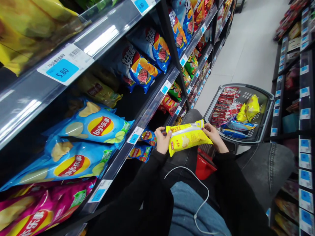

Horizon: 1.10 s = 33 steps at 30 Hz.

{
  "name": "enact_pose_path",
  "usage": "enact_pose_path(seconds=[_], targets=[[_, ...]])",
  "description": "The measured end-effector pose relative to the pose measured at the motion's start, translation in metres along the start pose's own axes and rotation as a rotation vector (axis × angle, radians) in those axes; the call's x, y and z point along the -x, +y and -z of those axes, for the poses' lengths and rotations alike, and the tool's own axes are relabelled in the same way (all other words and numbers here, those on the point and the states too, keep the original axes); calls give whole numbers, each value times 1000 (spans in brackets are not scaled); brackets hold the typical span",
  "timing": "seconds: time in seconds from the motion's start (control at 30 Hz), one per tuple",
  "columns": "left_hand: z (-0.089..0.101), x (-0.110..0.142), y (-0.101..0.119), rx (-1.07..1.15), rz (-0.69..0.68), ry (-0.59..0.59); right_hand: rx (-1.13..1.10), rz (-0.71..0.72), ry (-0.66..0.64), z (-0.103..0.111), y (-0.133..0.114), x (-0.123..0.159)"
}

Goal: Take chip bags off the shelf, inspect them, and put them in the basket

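Note:
Between my two hands I hold a yellow bag of chips [188, 139], its silvery back seam running along the upper side. My left hand [163, 140] pinches the bag's left end, the thumb on its face. At the other end, my right hand [216, 137] grips the right edge with thumb and fingers. The bag hangs over my lap, level with the lower shelf and nearer me than the grey shopping basket [264, 131]. In that basket lie red packets [225, 105], a crumpled yellow bag [251, 107] and blue packets [236, 126].
Chip shelves line my left: blue Lay's bags [100, 126], magenta bags [36, 209] and dark blue bags [140, 68] behind a price-tagged shelf edge [134, 136]. Another shelf rack [305, 111] stands right. A red object [205, 165] sits between my legs; a white cable [195, 209] crosses my front.

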<state>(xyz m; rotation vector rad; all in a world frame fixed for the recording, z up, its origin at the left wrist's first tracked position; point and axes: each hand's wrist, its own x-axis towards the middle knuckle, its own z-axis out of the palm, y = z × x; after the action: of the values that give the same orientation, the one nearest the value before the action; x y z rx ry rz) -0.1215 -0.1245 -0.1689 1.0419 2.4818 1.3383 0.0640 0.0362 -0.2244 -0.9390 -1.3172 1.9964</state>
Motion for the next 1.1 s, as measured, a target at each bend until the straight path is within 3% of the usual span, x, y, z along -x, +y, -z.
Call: enact_pose_path(seconds=[0.03, 0.1, 0.17, 0.2, 0.33, 0.43, 0.63, 0.7, 0.83, 0.93, 1.0, 1.1], targets=[[-1, 1, -2, 60, 122, -40, -18, -27, -4, 0, 0, 0], [0, 3, -4, 184, 318, -239, -43, -77, -24, 1, -2, 1], [2, 4, -3, 292, 425, -398, -56, -106, -60, 1, -3, 1], [3, 4, -1, 331, 453, -411, -61, -106, -72, 1, -4, 1], [3, 5, 10, 479, 506, -261, -102, -52, -11, -1, -7, 2], [1, 5, 19, 644, 550, -268, -179, -7, 35, -2, -14, 6], [-8, -3, 37, 957, 591, -436, -401, 72, -25, 5, -34, 16], [-13, -9, 43, 999, 571, -441, -453, 102, -55, 11, -37, 18], [-20, -25, 57, 913, 460, -392, -499, 92, -158, 25, -38, 19], [-25, -39, 70, 822, 395, -456, -490, 12, -227, 28, -34, 16], [-30, -48, 77, 804, 386, -513, -471, -19, -195, 27, -30, 13], [-44, -61, 82, 827, 394, -570, -454, 26, -18, 25, -27, 6]])
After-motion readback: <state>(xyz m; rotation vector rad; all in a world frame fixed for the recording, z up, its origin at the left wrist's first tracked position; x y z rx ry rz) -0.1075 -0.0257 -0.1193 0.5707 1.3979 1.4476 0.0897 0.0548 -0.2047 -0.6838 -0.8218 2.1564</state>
